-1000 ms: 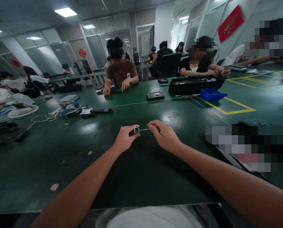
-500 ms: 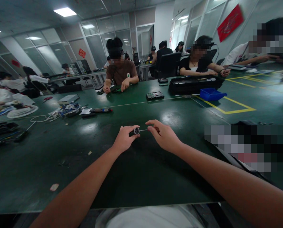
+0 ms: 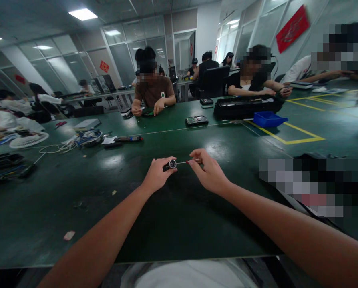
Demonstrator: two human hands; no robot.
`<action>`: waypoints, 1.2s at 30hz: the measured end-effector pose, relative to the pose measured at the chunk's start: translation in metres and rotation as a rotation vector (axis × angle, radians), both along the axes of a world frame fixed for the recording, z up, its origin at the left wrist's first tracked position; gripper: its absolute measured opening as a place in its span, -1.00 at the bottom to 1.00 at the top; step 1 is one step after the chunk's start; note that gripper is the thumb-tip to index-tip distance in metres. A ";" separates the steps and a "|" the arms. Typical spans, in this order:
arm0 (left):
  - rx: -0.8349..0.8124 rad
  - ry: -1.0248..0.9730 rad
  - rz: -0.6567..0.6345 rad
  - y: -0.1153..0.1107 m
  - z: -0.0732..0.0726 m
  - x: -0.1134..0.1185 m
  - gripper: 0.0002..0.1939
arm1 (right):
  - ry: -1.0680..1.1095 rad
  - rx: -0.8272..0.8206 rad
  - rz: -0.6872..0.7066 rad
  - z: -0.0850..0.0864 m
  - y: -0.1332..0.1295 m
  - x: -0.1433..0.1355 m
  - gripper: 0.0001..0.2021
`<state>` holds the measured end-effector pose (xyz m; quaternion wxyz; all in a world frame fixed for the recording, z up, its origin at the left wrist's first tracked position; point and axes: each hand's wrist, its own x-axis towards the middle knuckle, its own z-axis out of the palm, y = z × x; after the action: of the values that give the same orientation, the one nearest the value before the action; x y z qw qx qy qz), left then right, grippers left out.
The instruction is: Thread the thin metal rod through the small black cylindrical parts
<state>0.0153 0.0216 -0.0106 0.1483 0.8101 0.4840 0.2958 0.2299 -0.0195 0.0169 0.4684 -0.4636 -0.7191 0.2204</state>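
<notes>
My left hand (image 3: 157, 175) pinches a small dark round part with a pale ring-shaped rim (image 3: 172, 164) between thumb and fingers, its round face turned towards me. My right hand (image 3: 209, 170) is closed on the handle of a thin screwdriver (image 3: 183, 162), with a red piece showing where the shaft meets the fingers. The metal shaft runs left to the side of the round part; whether its tip is inside or only touching is too small to tell. Both hands are above the green table (image 3: 191, 224).
Beyond my hands lie a bare hard drive (image 3: 197, 120), a blue tray (image 3: 269, 119) and a long black housing (image 3: 246, 107). Pens (image 3: 127, 139) and a cable bundle (image 3: 89, 138) are on the left. Across the table a person (image 3: 153, 90) works on a green board.
My right-hand fingers have shifted slightly on the screwdriver, the index finger now more raised and curled, and more of the handle shows. My left hand and the round part stay nearly in place.
</notes>
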 end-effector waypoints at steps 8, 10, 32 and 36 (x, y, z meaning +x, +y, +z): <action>0.141 0.015 -0.007 -0.007 0.008 0.002 -0.65 | 0.770 -0.431 0.082 -0.013 0.024 0.003 -0.76; 0.144 0.043 -0.018 -0.007 0.008 0.002 -0.65 | 0.876 -0.496 0.072 -0.016 0.030 0.005 -0.76; 0.009 0.021 0.035 -0.004 0.004 0.004 -0.61 | 0.125 -0.140 -0.188 0.003 0.007 0.004 -0.65; 0.008 0.015 0.032 -0.005 0.005 0.004 -0.62 | 0.087 -0.121 -0.234 0.004 0.007 0.003 -0.66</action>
<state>0.0197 0.0166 -0.0058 0.1366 0.8050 0.4968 0.2939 0.2330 -0.0125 0.0210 0.4928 -0.5617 -0.6245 0.2273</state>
